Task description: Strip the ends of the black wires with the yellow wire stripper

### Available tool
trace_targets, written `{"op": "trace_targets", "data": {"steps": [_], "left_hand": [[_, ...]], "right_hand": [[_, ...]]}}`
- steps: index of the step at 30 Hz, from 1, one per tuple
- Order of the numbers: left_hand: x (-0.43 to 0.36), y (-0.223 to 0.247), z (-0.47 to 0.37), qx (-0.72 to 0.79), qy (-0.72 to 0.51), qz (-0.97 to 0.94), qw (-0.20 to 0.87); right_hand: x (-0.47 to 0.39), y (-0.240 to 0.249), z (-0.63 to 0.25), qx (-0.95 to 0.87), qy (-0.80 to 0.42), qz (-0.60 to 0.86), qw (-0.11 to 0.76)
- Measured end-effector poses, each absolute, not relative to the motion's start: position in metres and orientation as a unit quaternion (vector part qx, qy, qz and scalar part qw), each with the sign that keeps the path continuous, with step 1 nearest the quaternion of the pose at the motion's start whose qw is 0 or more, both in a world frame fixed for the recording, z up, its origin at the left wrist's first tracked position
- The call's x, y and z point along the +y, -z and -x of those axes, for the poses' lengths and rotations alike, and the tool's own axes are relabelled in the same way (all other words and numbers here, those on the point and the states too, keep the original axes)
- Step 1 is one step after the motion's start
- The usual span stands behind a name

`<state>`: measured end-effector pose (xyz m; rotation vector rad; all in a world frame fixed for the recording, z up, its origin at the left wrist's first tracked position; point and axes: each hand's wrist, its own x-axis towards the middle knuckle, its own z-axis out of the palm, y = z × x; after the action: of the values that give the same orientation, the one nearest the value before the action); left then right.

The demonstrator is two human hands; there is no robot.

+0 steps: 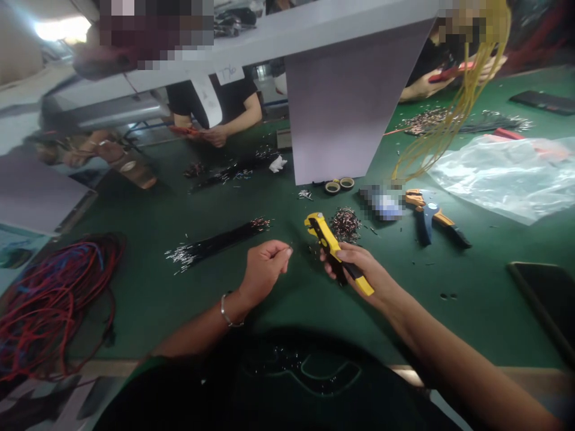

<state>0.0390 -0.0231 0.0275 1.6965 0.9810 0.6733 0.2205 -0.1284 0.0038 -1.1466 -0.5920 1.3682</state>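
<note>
Wrapped in my right hand (359, 266) is a yellow and black wire stripper (330, 242), its head pointing up and to the left. My left hand (268, 267), with a bracelet at the wrist, is closed in a pinch just left of the tool. Whatever sits between its fingertips is too small to make out. Beyond the left hand lies a bundle of short black wires (220, 242) with bare metal ends at the left and coppery ends at the right. A heap of small cut pieces (345, 224) rests right behind the stripper's head.
Red and blue cables (58, 293) pile up at the left. To the right lie blue and orange pliers (433, 215), a phone (545, 305) and a clear plastic bag (507, 173). Two tape rolls (339, 185) sit below a white divider (341, 108). Yellow wires (471, 90) hang nearby. Co-workers' hands (215, 135) work opposite.
</note>
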Motion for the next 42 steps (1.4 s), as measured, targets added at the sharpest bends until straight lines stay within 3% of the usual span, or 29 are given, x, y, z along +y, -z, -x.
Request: {"op": "trace_targets", "data": {"steps": [7, 23, 30, 37, 42], "left_hand": [[-0.025, -0.028, -0.043, 0.419, -0.254, -0.715, 0.498], [-0.037, -0.029, -0.05, 0.384, -0.22, -0.695, 0.566], [-0.038, -0.026, -0.046, 0.368, -0.191, -0.685, 0.598], [-0.039, -0.027, -0.04, 0.333, -0.192, -0.672, 0.633], [-0.033, -0.024, -0.033, 0.251, -0.202, -0.68, 0.659]], "right_hand": [[-0.133, 0.002, -0.21, -0.217, -0.696, 0.315, 0.607], [-0.135, 0.008, -0.196, -0.352, -0.616, 0.426, 0.561], [-0.139, 0.006, -0.193, -0.52, -0.468, 0.5, 0.51], [-0.145, 0.011, -0.189, -0.658, -0.183, 0.562, 0.467], [-0.148, 0.012, -0.189, -0.691, -0.08, 0.561, 0.448]]}}
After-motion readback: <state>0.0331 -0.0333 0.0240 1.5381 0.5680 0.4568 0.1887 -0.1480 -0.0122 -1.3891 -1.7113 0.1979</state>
